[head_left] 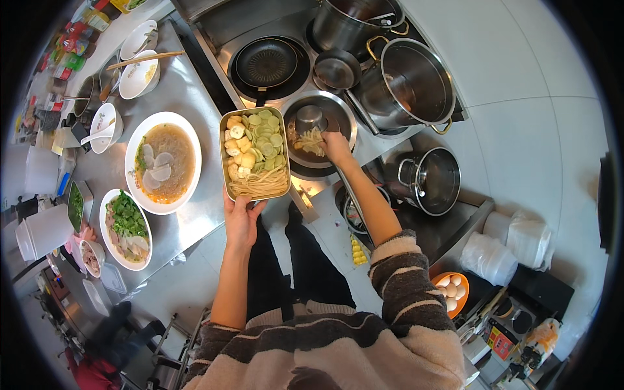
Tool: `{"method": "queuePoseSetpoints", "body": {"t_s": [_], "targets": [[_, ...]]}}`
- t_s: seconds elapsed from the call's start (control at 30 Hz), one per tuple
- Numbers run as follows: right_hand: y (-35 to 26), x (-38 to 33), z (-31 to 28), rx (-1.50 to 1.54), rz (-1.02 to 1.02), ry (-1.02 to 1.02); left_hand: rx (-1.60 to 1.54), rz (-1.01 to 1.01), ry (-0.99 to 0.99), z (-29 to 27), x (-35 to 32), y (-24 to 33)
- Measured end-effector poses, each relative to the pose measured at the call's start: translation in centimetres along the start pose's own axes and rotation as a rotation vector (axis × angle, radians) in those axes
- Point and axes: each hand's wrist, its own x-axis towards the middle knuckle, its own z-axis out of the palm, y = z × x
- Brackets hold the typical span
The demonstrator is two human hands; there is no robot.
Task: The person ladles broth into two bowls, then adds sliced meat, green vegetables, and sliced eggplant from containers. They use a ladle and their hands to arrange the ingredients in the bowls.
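Observation:
My left hand (242, 218) grips the near edge of a rectangular metal tray (223, 149), held level above the counter edge. The tray holds green vegetable slices, pale round pieces and a band of yellow noodles. My right hand (337, 146) is over a small round pot (338, 116) on the stove, pinching a bunch of noodles (312, 140) that hangs into the pot. A metal ladle cup stands inside that pot.
A large white bowl of broth (164, 162) and a bowl of greens and meat (127, 229) stand on the steel counter (188, 91) at left, with smaller bowls and chopsticks behind. A black pan (266, 63) and big steel stockpots (409, 84) crowd the stove. An orange bowl of eggs (450, 290) lies at lower right.

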Motion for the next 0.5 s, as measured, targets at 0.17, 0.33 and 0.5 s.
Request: {"method": "queuePoseSetpoints", "body": {"t_s": [0.17, 0.33, 0.5], "targets": [[0.4, 0.0, 0.4, 0.045, -0.015, 0.05, -0.004, 0.008, -0.015, -0.1, 0.0, 0.0], [-1.0, -0.4, -1.5, -0.072, -0.025, -0.02, 0.002, 0.014, -0.018, 0.0, -0.1, 0.1], [-7.1, -2.4, -9.1, 0.129, -0.207, 0.297, -0.01, -0.004, -0.009, 0.3, -0.1, 0.2]]}}
